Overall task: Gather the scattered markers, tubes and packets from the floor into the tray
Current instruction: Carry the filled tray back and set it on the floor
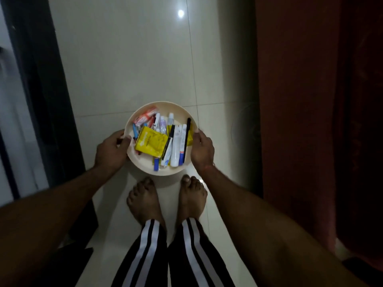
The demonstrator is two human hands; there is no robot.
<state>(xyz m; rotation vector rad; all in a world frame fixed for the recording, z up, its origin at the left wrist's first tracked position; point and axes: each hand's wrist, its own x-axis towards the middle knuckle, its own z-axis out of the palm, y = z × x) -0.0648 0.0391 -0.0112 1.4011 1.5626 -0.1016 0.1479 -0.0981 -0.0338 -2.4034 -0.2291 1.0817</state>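
Left hand (113,149) and right hand (202,149) each grasp the rim of the round tray (165,172), markers, tubes and packets inside, visible floor (128,59) bare: gathering looks complete.

A glossy pale tiled floor (132,65) runs ahead, with thin grout lines crossing it and a lamp's reflection (181,13) shining near the far end. Two bare feet (145,200) stand flat on the tiles, side by side. A dark door frame (39,83) meets the floor along its left edge.
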